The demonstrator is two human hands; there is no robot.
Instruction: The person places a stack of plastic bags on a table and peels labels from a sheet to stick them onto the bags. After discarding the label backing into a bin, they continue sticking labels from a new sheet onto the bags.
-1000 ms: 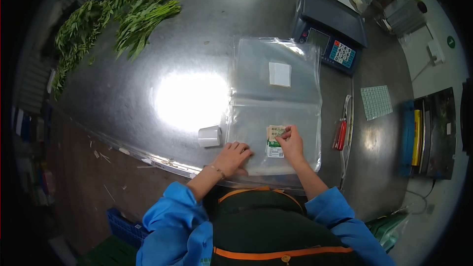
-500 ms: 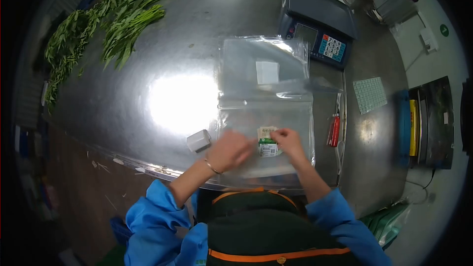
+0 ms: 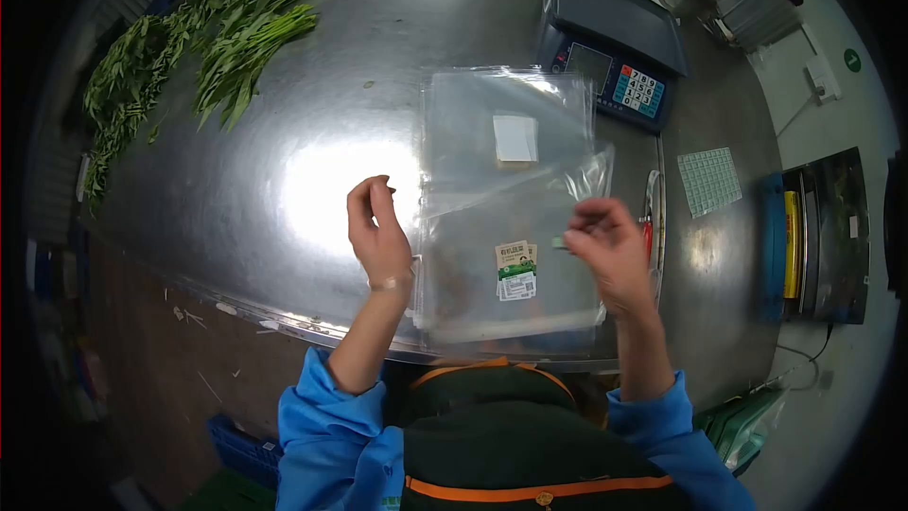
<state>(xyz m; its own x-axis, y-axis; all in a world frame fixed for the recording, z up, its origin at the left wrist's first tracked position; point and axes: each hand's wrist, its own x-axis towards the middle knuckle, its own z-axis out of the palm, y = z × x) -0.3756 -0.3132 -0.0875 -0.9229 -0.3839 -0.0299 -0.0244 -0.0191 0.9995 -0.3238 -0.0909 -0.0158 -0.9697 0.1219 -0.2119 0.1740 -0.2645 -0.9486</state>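
Note:
My left hand (image 3: 380, 232) is raised left of the clear plastic bags (image 3: 473, 237), its fingers bent and a gap showing between thumb and fingers; I see nothing held there. Over the bags' right side, my right hand (image 3: 610, 251) has its fingers curled, with a small green piece (image 3: 558, 243), perhaps a sticker, at the thumb tip. Between the hands, printed cards (image 3: 516, 272) with green and white areas lie on or under the front bag film. Higher up, white paper slips (image 3: 515, 139) show on the rear bag.
Leafy green bunches (image 3: 236, 47) lie at the far left of the metal table (image 3: 312, 114). A digital scale (image 3: 615, 47) stands at the back right. Red-handled scissors or a knife (image 3: 648, 227) lie right of the bags, near a green sticker sheet (image 3: 709, 182).
Both hands have moved apart from the cards: the left up and leftward, the right up and rightward. The film's right corner is now lifted and folded. My left arm now covers the white block's spot.

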